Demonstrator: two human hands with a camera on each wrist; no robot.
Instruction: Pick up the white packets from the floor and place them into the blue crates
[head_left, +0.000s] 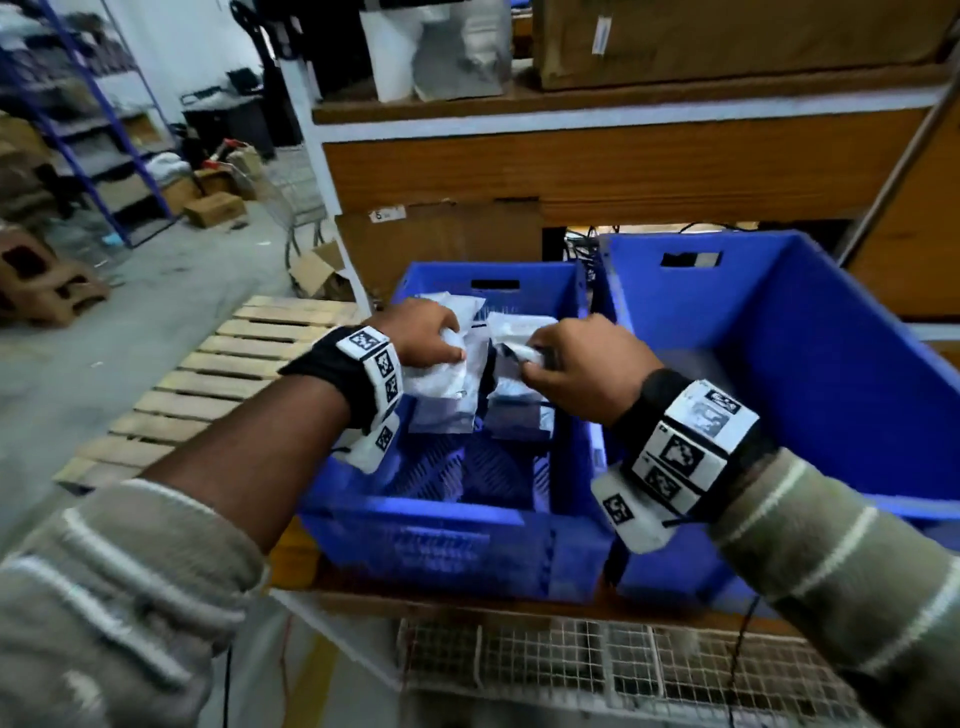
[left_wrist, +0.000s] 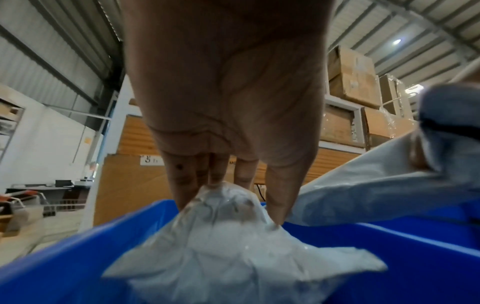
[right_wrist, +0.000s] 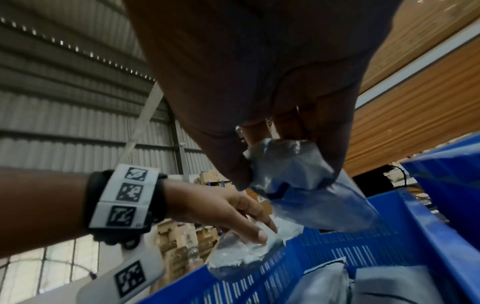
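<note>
Both hands hang over the left blue crate (head_left: 457, 540), each gripping a white packet by its top. My left hand (head_left: 426, 332) holds a crumpled white packet (head_left: 441, 384) that dangles into the crate; the left wrist view shows fingers (left_wrist: 182, 185) bunching this packet (left_wrist: 228, 246) above the crate wall (left_wrist: 64, 257). My right hand (head_left: 582, 364) pinches another white packet (head_left: 519, 405), seen in the right wrist view as a packet (right_wrist: 311, 195) hanging over the crate (right_wrist: 350, 242). More packets (right_wrist: 389, 286) lie inside. A second blue crate (head_left: 810, 364) stands to the right.
The crates sit on a low shelf with a wire mesh front (head_left: 597, 670). Wooden shelving with cardboard boxes (head_left: 675, 171) rises behind. A wooden pallet (head_left: 223, 374) lies on the concrete floor at left, with racks and boxes (head_left: 213, 208) beyond.
</note>
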